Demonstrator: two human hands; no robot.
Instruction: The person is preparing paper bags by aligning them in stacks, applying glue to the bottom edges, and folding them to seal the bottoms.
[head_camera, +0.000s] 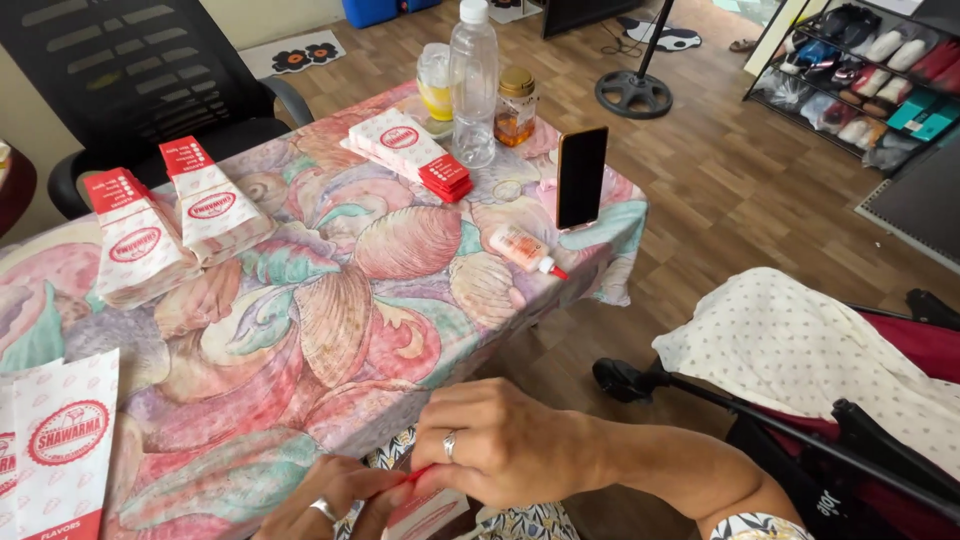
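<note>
Both hands at the near table edge: right hand (500, 450) and left hand (330, 500) pinch one red-and-white paper bag (425, 510), mostly hidden under them. On the shell-print tablecloth (380, 300): two folded bag stacks (170, 225) far left, one flat stack (410, 150) at the back, flat bags (55, 450) near left. Also one glue bottle (525, 250), propped phone (581, 176), clear bottle (473, 80), jar (516, 105).

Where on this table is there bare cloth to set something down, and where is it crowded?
The widest free patch of the tablecloth lies mid-table, between the folded bag stacks, the glue bottle and both hands. It is crowded at the far edge: flat packets, plastic bottle, jar, upright phone.
</note>
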